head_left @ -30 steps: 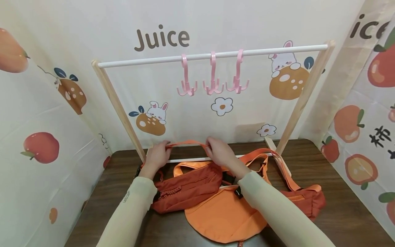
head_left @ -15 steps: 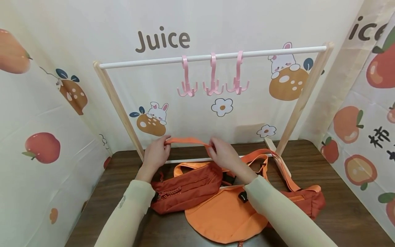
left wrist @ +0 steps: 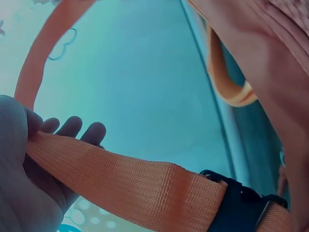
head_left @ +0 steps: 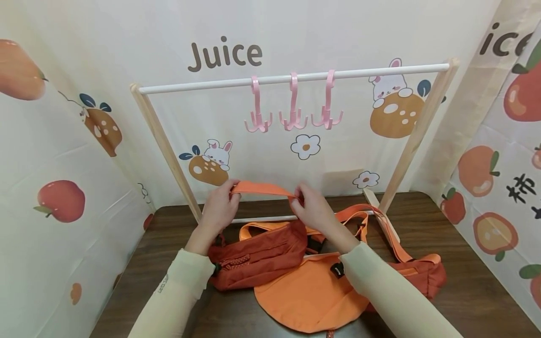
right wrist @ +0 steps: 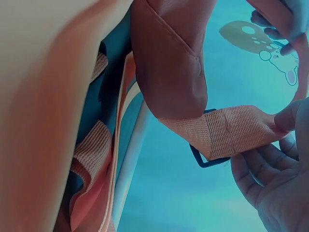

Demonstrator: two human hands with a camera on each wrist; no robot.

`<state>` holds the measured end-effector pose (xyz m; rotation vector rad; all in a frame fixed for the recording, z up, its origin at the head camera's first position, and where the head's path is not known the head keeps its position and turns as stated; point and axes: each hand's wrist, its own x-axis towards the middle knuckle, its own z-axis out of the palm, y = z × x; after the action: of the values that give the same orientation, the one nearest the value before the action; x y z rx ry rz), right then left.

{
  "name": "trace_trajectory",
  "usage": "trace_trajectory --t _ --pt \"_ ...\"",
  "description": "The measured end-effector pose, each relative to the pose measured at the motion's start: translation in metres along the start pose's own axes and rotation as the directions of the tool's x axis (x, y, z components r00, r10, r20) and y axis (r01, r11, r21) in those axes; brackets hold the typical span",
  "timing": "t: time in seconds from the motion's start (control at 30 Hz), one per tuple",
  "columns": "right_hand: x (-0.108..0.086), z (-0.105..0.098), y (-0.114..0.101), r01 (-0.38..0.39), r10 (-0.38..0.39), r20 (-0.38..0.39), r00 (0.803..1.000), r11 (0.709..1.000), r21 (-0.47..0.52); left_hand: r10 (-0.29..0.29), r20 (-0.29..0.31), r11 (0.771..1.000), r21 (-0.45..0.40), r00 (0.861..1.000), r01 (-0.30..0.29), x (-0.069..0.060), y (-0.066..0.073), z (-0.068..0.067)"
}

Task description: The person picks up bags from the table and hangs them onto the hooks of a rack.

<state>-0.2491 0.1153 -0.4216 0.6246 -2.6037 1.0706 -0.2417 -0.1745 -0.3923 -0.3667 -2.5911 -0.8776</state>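
Note:
Both hands hold up an orange webbing strap [head_left: 264, 188] of a rust-red waist bag [head_left: 262, 258]. The left hand [head_left: 220, 206] pinches the strap between thumb and fingers at its left; a black buckle [left wrist: 246, 205] shows beside it in the left wrist view. Over at the strap's other end, the right hand [head_left: 314, 209] pinches it, near a black slider [right wrist: 210, 159] in the right wrist view. Under the arms lies an orange bag [head_left: 313, 293] with a rounded edge. A second rust-red bag [head_left: 428, 277] sits at the right, partly behind the right sleeve.
Behind the bags stands a wooden rack with a white bar [head_left: 367, 73]. Three pink hooks hang from it, the middle hook [head_left: 293, 105] above the strap. A lower white rod [head_left: 262, 219] crosses near the brown table [head_left: 139, 281]. Printed curtains enclose the sides and back.
Both hands have risen slightly, lifting the strap a little higher off the table. The view has shifted slightly. The orange bag and the right-hand red bag stay where they were.

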Motion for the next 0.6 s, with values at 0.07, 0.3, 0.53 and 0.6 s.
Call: trace_trajectory --t 0.07,0.3,0.53,0.6 --pt "0.000 0.000 -0.002 0.006 -0.006 -0.011 1.000 1.000 0.006 0.007 0.001 0.999 -0.052 1.000 -0.007 0.000 0.006 -0.002" --pt "0.002 0.001 -0.017 0.056 -0.055 -0.018 0.998 0.998 0.041 0.047 -0.018 0.984 -0.172 0.999 -0.050 0.003 0.029 -0.010" --pt "0.002 0.005 -0.041 0.155 -0.158 0.015 0.987 0.979 0.129 0.067 -0.040 0.978 -0.193 0.997 -0.073 0.005 0.047 -0.016" --pt "0.003 0.006 -0.047 0.182 -0.186 0.018 0.982 0.972 0.148 0.080 -0.051 0.977 -0.196 0.996 -0.088 0.006 0.051 -0.019"
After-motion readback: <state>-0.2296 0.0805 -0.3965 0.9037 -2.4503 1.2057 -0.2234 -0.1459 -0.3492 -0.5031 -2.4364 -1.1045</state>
